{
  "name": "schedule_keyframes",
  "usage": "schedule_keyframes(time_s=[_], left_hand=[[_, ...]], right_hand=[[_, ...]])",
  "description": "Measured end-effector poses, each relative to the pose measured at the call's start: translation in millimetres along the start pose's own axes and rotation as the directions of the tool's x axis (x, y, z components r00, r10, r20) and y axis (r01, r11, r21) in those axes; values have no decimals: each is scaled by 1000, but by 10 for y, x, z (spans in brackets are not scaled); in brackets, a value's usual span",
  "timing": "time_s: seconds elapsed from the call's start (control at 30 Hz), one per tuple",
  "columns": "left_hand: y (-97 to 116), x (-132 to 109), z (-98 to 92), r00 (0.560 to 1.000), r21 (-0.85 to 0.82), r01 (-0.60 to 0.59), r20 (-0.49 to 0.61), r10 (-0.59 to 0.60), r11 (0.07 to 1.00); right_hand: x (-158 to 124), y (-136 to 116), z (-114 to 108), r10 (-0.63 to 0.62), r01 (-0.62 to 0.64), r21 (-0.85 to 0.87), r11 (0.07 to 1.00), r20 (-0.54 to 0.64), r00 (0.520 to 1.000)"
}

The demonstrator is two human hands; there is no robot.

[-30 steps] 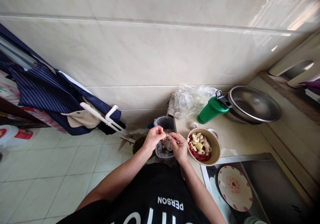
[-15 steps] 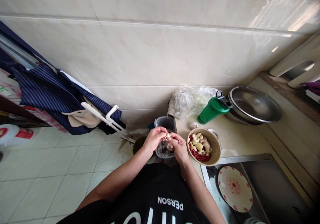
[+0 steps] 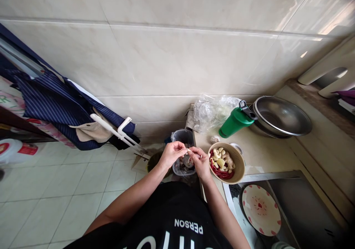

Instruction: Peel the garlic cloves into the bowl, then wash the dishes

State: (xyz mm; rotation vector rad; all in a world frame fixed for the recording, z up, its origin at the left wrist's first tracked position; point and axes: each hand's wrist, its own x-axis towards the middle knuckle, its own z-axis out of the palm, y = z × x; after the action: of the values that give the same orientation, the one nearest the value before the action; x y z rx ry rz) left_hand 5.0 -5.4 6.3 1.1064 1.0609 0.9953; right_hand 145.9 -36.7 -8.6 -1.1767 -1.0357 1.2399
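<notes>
My left hand [image 3: 172, 155] and my right hand [image 3: 201, 164] meet over a lined trash bin [image 3: 183, 134]. Both are closed, thumbs and fingertips pinching a small pale garlic clove [image 3: 188, 150] between them. Something whitish also shows between the curled fingers of my right hand, too small to make out fully. Just to the right stands a tan basket [image 3: 240, 163] on the counter. In it lie peeled garlic cloves [image 3: 216, 154], pieces of ginger [image 3: 228, 161] and dried red chilies [image 3: 224, 174]. A garlic bulb [image 3: 215, 139] sits behind the basket.
On the counter stand a leaning green bottle [image 3: 235, 122], a crumpled plastic bag [image 3: 212, 110] and metal bowls [image 3: 283, 115]. A spotted plate [image 3: 260, 210] lies in the sink area at lower right. White pipes [image 3: 119, 134] and striped cloth [image 3: 55, 101] are at the left.
My fingertips have drawn closer together around the garlic clove, which is now more covered. Everything else stays in place.
</notes>
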Motion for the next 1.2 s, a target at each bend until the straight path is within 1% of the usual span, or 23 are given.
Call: schedule_keyframes(time_s=[0.13, 0.23, 0.33, 0.47, 0.6, 0.83, 1.03, 1.13, 1.2], left_hand=[[3, -10, -10, 1000, -18, 5, -16, -6, 1000], [-3, -13, -4, 1000, -27, 13, -20, -13, 1000], [-17, -15, 10, 999, -53, 22, -47, -24, 998], [-3, -13, 15, 997, -82, 25, -75, -31, 996], [51, -8, -1, 998, -92, 54, -33, -57, 994], [57, -1, -9, 997, -147, 74, -18, -77, 986], [35, 0, 17, 996, -148, 66, -57, -76, 987], [30, 7, 26, 995, -149, 58, -73, -69, 987], [33, 12, 28, 995, -143, 54, -75, -65, 988]], right_hand=[[-4, -3, 10, -93, 90, -123, 988, -25, 995], [-11, 13, 24, -123, 113, -157, 981, -53, 991], [-18, 26, 48, -135, 120, -166, 979, -81, 988], [-19, 15, 70, -116, 103, -144, 984, -88, 989], [-14, 0, 62, -71, 64, -94, 994, -74, 995], [-12, 6, 59, -139, 129, -177, 976, -44, 989], [-23, -6, 85, -158, 140, -213, 967, -68, 985], [-24, -20, 95, -126, 110, -182, 977, -77, 989], [-21, -26, 101, -58, 50, -107, 993, -75, 996]])
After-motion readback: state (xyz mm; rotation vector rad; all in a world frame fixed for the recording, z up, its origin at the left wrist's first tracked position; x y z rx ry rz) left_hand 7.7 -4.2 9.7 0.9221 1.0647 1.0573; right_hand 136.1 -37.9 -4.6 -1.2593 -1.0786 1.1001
